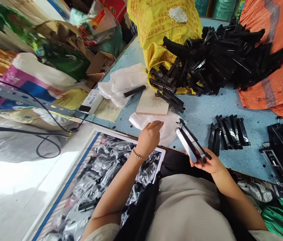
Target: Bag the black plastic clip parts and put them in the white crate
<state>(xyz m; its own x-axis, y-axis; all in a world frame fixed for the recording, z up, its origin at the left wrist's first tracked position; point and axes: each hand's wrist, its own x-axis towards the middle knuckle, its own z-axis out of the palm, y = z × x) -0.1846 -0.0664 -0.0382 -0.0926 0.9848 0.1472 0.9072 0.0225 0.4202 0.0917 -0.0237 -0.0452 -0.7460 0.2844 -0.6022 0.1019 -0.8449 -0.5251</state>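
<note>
My left hand is over the near edge of a stack of thin clear plastic bags, its fingers pressed together and pointing right. Whether it pinches a bag is hidden from this side. In my right hand, at the table's front edge, are long narrow black plastic parts, tilted up to the left; one side face shines silvery in the light. Right of them, several similar black parts lie side by side on the blue speckled table. A square board lies just beyond the bags.
A large heap of black parts spills from a yellow sack at the back, beside an orange sack. More parts are stacked at right. Left below the table, a white-framed bin holds bagged parts. A white box stands at the left corner.
</note>
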